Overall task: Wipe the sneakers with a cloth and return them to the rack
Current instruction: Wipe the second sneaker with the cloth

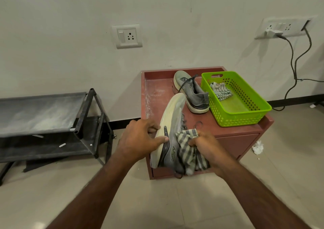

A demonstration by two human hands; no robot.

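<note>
Left hand (140, 139), centre of frame: grip clamped on pale sole of grey sneaker (172, 132), thumb across sole edge, fingers curled behind. Sneaker tilted on its side, toe toward upper frame, heel toward lower frame, above front edge of red tabletop (157, 92).

Right hand (206, 148), right of centre: grip bunched round striped cloth (187, 149), pressed against sneaker's upper.

Second sneaker (192, 92), upright on tabletop, upper centre, just beside green basket (245, 116).

Basket, right part of tabletop: another striped cloth (220, 90) inside.

Black rack (43, 113), left of frame, on floor, well apart from both sneakers.

Crumpled white paper (257, 147), floor, right of cabinet.
</note>
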